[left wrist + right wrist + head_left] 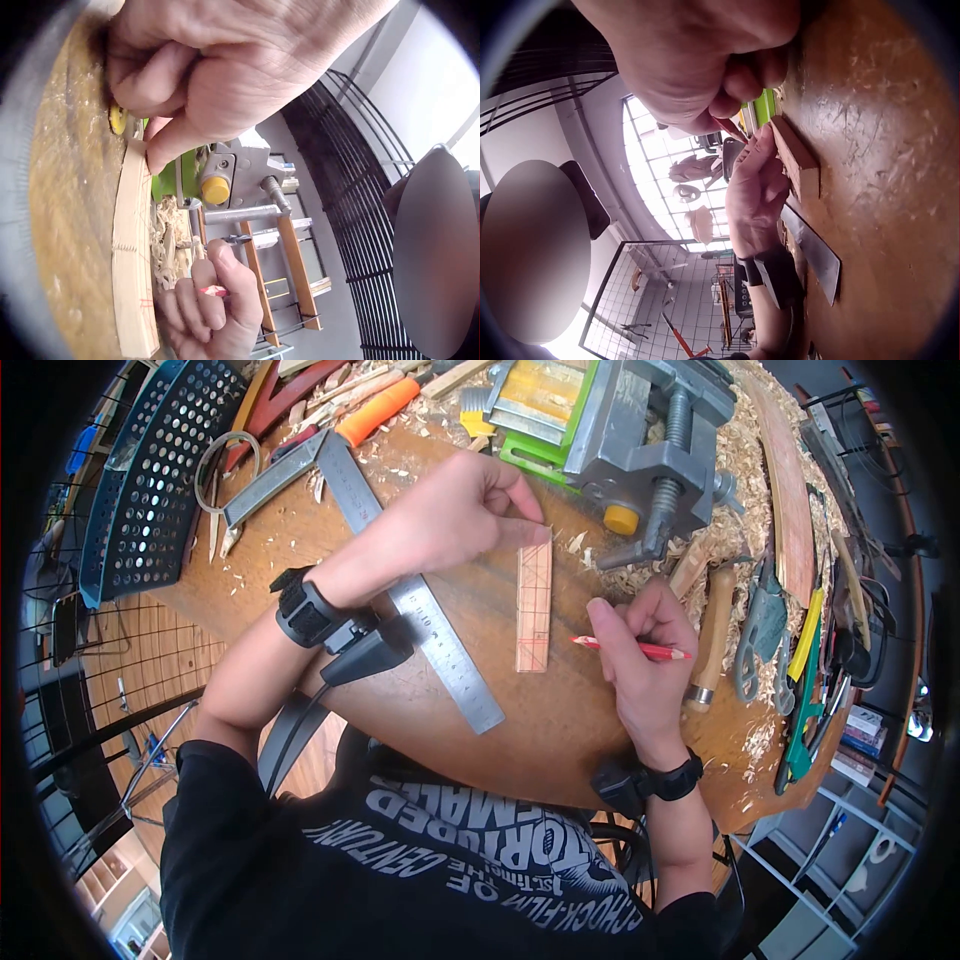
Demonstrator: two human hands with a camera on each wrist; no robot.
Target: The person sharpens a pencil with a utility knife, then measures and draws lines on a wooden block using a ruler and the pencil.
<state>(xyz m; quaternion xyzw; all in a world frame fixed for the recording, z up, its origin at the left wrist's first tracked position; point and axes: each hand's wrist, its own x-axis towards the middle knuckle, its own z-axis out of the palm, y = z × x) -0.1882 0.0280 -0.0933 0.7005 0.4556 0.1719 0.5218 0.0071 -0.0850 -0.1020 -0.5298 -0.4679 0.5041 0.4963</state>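
Observation:
A narrow wooden block [534, 610] with red pencil lines across its face lies on the workbench. My left hand [450, 510] holds its far end between thumb and fingers. Lower right of the block, my right hand [640, 670] grips a red pencil [660, 652], its tip pointing left toward the block, with a gap between them. In the left wrist view the block [133, 262] shows its plain side and a marked face. A steel try square [440, 645] lies under the left forearm, its ruled blade reaching toward the bench's near edge.
A grey vise [650, 450] stands at the far side, wood shavings [755, 550] heaped beside it. A wooden-handled tool [715, 630] lies right of the right hand, other tools beyond. A blue perforated basket [150, 470] and an orange-handled tool [378, 410] are at the left.

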